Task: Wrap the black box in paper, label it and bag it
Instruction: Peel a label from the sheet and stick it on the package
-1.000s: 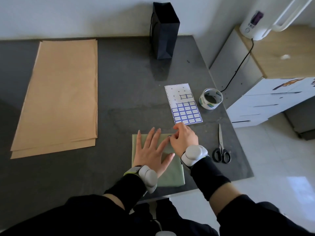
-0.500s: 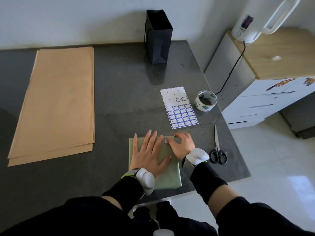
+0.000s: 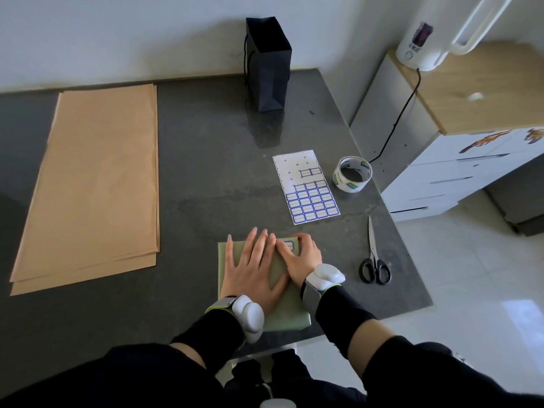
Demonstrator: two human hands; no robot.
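Wrapped box [image 3: 287,310]: lay flat in green paper at the table's near edge, in front of the person.
Label [image 3: 290,245]: a small blue-bordered sticker sat on the box's far right corner, partly covered by fingers.
Left hand [image 3: 256,266]: lay palm down on top of the box, fingers straight and spread, pressing the paper.
Right hand [image 3: 303,257]: rested on the far right corner, fingers bent, their tips pressing down at the label.
Sticker sheet [image 3: 306,187]: lay flat just beyond the box, its upper rows mostly bare.
Tape roll [image 3: 351,178]: stood just right of the sheet, near the table's right edge.
Scissors [image 3: 374,260]: lay closed to the right of the box, handles toward the person.
Black bag [image 3: 269,63]: stood upright and open-topped at the table's far edge, against the wall.
Brown paper [image 3: 94,184]: a stack of sheets lay well apart to the left.
Table [image 3: 206,142]: dark grey stone surface.
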